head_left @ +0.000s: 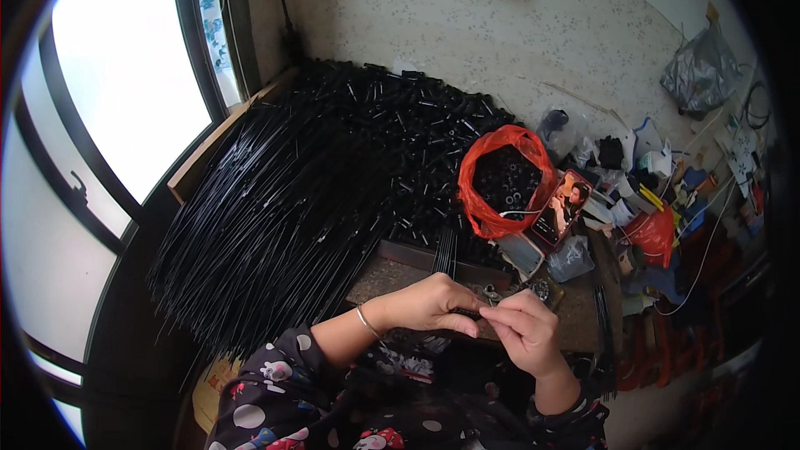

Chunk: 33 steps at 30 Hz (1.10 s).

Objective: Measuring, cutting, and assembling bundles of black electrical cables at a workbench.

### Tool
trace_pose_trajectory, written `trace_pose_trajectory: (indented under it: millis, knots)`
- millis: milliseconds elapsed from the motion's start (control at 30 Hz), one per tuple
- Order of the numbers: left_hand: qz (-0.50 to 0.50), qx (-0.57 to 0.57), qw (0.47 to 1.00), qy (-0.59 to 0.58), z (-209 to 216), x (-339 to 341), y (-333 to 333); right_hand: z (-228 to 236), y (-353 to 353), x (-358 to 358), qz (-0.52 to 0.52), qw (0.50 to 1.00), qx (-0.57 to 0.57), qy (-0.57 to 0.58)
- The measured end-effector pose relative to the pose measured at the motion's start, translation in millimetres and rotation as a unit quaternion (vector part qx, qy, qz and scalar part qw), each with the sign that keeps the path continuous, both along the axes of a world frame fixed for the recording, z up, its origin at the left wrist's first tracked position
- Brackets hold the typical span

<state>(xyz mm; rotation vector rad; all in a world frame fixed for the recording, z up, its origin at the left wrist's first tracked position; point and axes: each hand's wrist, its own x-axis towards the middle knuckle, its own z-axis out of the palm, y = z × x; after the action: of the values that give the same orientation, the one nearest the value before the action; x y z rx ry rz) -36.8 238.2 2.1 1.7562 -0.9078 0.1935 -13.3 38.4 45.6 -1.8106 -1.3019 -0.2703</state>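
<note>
My left hand [433, 302], with a silver bangle on its wrist, is closed above the near edge of the work table [379, 279]. Something small and dark shows between its thumb and fingers, mostly hidden. My right hand [527, 329] meets its fingertips there, thumb and forefinger pinched on something too small to name. Just beyond the left hand lies a bundle of thin black rods [446, 252]. Small metal parts [540, 290] sit on the table past the right hand.
Long thin black rods [250, 217] spread over the left. Black tubular parts [400, 108] are heaped behind. An orange-red plastic bag [472, 200] holds small ring-shaped parts. A phone [563, 210] with a lit screen leans beside it. Clutter and a red bag [652, 235] fill the right.
</note>
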Motion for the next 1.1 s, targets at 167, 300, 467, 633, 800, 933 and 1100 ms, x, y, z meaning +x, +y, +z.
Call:
trace_pose_trajectory:
  millis: [167, 300, 467, 633, 800, 933, 1100]
  knots:
    - [-0.006, 0.041, 0.999, 0.01, 3, 1, -3, 6, 8, -12, -0.024, 0.998, -0.019, 0.057]
    - [-0.003, 0.076, 0.996, 0.056, -17, 0, 0, 14, 22, -15, -0.036, 0.998, -0.016, 0.048]
    - [0.279, 0.406, 0.869, 0.041, -86, -22, -10, 12, 21, -5, 0.013, 0.997, -0.048, -0.063]
    - [0.291, 0.45, 0.843, -0.045, -125, -9, -10, 9, 21, -17, 0.028, 0.997, -0.039, -0.065]
    - [0.245, 0.443, 0.859, -0.079, -120, 2, -10, 10, 29, -7, 0.034, 0.996, -0.034, -0.068]
    - [0.282, 0.462, 0.836, -0.084, -126, 3, 1, 7, 21, -8, 0.034, 0.996, -0.039, -0.067]
    - [0.24, 0.544, 0.797, -0.104, -113, -5, 0, 14, 7, -59, 0.235, 0.955, -0.157, -0.086]
